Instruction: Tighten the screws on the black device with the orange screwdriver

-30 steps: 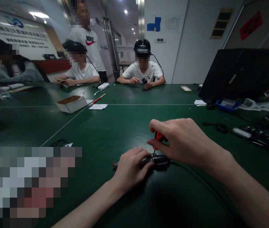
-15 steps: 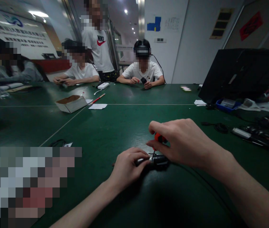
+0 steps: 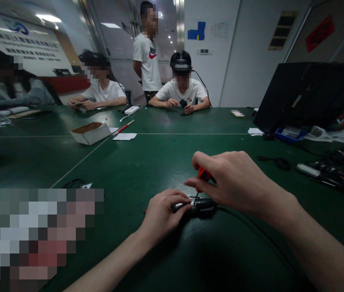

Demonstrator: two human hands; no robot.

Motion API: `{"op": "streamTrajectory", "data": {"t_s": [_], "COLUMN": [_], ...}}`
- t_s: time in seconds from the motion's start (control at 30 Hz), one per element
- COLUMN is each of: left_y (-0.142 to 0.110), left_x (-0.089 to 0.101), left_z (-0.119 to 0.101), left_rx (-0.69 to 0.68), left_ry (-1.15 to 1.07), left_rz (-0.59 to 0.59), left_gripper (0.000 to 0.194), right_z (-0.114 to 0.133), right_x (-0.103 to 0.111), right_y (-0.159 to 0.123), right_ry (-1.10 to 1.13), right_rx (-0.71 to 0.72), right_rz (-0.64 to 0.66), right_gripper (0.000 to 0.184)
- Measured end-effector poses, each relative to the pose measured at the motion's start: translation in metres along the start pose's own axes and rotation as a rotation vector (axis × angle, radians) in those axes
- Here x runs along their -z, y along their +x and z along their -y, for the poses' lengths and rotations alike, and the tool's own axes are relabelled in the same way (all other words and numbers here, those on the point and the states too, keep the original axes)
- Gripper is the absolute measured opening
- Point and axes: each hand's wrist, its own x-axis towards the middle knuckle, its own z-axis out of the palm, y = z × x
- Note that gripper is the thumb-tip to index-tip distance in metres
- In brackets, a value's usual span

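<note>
My left hand (image 3: 166,209) grips the silver end of a black-and-silver cylindrical device (image 3: 204,205) and holds it down on the green table. From the device's black end a dark cable runs off to the lower right. In my right hand (image 3: 226,176) is a small screwdriver (image 3: 204,173) with a red and black handle, held between thumb and fingers. Its shaft points down onto the device, close to my left fingertips. Exactly what the tip touches is too small to tell.
On the right stand a black monitor (image 3: 308,95), a blue tray (image 3: 290,136) and tangled cables (image 3: 281,163). An open cardboard box (image 3: 89,134) and a slip of paper (image 3: 125,137) lie further back. Several people sit around the table; one person (image 3: 149,61) stands behind.
The handle of the screwdriver has turned slightly between my right fingers, while the left hand holds still. The standing person has moved to the right.
</note>
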Motion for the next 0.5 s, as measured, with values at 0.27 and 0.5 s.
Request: {"op": "streamTrajectory", "data": {"t_s": [0.27,0.5], "left_y": [0.0013,-0.0026], "left_x": [0.0016,-0.0023], "left_z": [-0.0022,0.0026], "left_rx": [-0.030,-0.078], "left_ry": [0.029,0.082], "left_rz": [0.009,-0.017], "left_gripper": [0.013,0.015], "right_z": [-0.0010,-0.0034], "right_x": [0.0017,-0.0016], "right_y": [-0.0012,-0.0005], "right_ry": [0.158,0.017], "right_rx": [0.028,0.000], "right_rz": [0.046,-0.021], "right_gripper": [0.018,0.029]}}
